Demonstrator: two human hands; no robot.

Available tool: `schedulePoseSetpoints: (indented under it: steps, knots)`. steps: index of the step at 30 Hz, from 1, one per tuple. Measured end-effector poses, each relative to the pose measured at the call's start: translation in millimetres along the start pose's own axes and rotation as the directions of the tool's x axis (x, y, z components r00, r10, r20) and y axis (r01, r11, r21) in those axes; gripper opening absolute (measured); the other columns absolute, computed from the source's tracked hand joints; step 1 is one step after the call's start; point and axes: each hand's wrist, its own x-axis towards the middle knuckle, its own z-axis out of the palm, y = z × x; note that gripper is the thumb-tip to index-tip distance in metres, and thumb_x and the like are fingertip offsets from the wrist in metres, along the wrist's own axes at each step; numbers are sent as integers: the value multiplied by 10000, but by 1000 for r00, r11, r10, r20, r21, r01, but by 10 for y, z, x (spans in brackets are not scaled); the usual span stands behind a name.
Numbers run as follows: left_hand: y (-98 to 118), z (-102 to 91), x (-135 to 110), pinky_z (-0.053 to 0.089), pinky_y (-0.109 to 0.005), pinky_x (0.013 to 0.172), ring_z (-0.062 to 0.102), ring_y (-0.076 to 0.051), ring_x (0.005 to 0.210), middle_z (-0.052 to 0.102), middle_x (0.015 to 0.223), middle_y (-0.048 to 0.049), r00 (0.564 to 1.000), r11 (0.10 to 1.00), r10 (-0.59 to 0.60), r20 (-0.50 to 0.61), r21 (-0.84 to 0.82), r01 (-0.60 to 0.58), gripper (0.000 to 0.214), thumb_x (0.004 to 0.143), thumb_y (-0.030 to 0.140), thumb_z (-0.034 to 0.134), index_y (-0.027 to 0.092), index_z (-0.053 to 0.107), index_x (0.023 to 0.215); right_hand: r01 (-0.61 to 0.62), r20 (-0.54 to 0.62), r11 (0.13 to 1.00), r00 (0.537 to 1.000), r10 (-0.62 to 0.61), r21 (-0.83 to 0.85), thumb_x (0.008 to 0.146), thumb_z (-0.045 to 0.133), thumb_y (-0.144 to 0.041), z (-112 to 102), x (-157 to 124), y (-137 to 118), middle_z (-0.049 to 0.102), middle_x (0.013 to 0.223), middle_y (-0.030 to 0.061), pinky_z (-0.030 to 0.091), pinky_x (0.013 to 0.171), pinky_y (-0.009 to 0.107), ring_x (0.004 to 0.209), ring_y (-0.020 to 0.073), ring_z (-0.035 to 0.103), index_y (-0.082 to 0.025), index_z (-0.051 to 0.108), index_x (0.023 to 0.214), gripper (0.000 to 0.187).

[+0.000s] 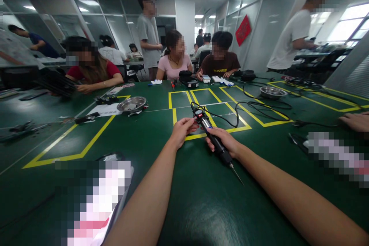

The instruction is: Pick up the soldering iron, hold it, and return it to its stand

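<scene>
The right hand (223, 140) grasps an electric screwdriver (218, 144) around the middle of its dark body, over the near part of the green table (198, 200). The tool is tilted — its thin bit (238, 175) points down and to the right, back toward the wearer, while the end with a red mark points away. At that far end the left hand (183, 130) has its thumb and fingers bent together, the fingertips beside the tool; I cannot tell whether they pinch something or only touch it.

A black cord (236, 117) curves from the far end and loops across the table to the right, over yellow tape (242, 128) laid out in rectangles. Beyond the left hand stands a metal bowl (140, 101) with small contents, too unclear to name; a 2nd metal bowl (266, 95) stands farther right, near the cord. At the right edge, a co-worker's hand (356, 120) rests on the table.

Across the table sit 2 people side by side: a person in a pink shirt (174, 70) and a person in a brown shirt (220, 63). Farther left, a person in a red top (113, 71) handles a dark object (57, 82) — blurred.
</scene>
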Motion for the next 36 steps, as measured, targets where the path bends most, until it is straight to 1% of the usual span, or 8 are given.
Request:
schedulePoseSetpoints:
  steps: [8, 13, 21, 24, 27, 31, 34, 36]
  knots:
    - [0, -8, -13, 535, -274, 749, 703, -174, 810, 711, 847, -77, 1000, 1000, 3, 10, -3, -3, 341, 721, 391, 790, 124, 649, 881, -10, 34, 999, 999, 11, -38, 821, 684, -428, 8, -45, -22, 614, 655, -20, 459, 399, 222, 430, 105, 526, -202, 498, 1083, 393]
    - [32, 9, -32, 521, -281, 767, 699, -165, 801, 710, 884, -73, 1000, 1000, 11, 21, -18, -11, 357, 694, 377, 810, 127, 654, 896, -24, 64, 999, 998, 26, -34, 824, 688, -419, 25, -66, -41, 585, 630, -39, 419, 378, 199, 408, 89, 493, -206, 482, 1068, 384]
    - [98, 17, -70, 512, -288, 767, 679, -147, 758, 707, 873, -50, 999, 996, -11, 41, -83, 14, 332, 690, 382, 804, 151, 621, 841, -59, 108, 998, 992, 62, -29, 819, 684, -431, -17, -65, -60, 573, 623, -47, 421, 384, 204, 401, 86, 482, -210, 469, 1056, 390]
    - [90, 31, -56, 515, -283, 751, 678, -148, 750, 702, 863, -49, 999, 998, -13, 31, -60, 15, 340, 690, 392, 804, 152, 615, 840, -71, 128, 997, 989, 73, -23, 820, 683, -428, -31, -60, -65, 576, 632, -48, 423, 389, 201, 402, 85, 485, -212, 466, 1072, 397]
    - [67, 37, -35, 518, -268, 727, 675, -146, 745, 693, 830, -46, 1000, 1000, -1, 12, -21, 1, 341, 704, 407, 792, 149, 612, 837, -50, 136, 998, 989, 53, -24, 822, 684, -421, -36, -56, -65, 583, 633, -48, 432, 389, 202, 402, 86, 489, -209, 464, 1090, 406]
    - [35, 28, -2, 530, -261, 715, 666, -133, 719, 676, 802, -31, 1000, 1000, 17, 17, 5, -17, 335, 707, 402, 792, 146, 607, 819, -28, 131, 999, 991, 34, -45, 837, 674, -411, -44, -56, -48, 633, 676, -14, 486, 427, 225, 450, 105, 544, -206, 457, 1070, 378]
    - [-9, 45, 29, 545, -278, 731, 677, -149, 758, 691, 871, -54, 999, 999, 24, 21, 42, -25, 343, 717, 416, 782, 143, 631, 859, -26, 91, 997, 995, 33, -74, 818, 691, -397, -75, -28, -28, 664, 730, 13, 506, 440, 235, 479, 117, 578, -201, 459, 1071, 395]
    - [-54, 75, 49, 552, -286, 716, 685, -172, 772, 701, 878, -77, 1000, 990, 28, 9, 135, -29, 368, 715, 426, 781, 138, 655, 907, -27, 42, 994, 999, 32, -104, 806, 702, -390, -123, 23, -31, 659, 742, 18, 507, 439, 232, 485, 114, 579, -195, 474, 1046, 384]
